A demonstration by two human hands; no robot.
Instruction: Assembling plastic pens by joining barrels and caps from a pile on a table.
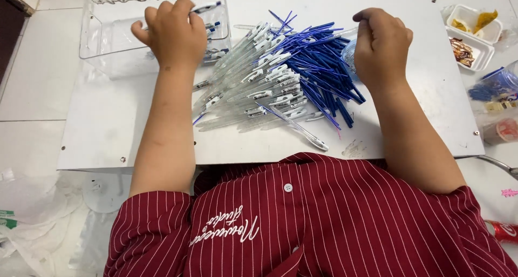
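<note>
My left hand point(171, 34) reaches into a clear plastic bin point(102, 34) at the board's far left, fingers curled around a pen with a blue tip that pokes out past them. My right hand point(380, 47) hovers at the right edge of the pile, fingers pinched together, seemingly on a clear pen part; what it holds is mostly hidden. Between the hands lies a heap of clear pen barrels point(253, 88) and a heap of blue ink refills point(318, 72) on a white board point(108, 131).
White food trays point(469, 36) with scraps sit at the far right, beside a clear bag of blue parts point(493, 85). A red can point(502, 231) lies on the floor at right. Crumpled plastic bags point(32, 217) lie at lower left on the tiled floor.
</note>
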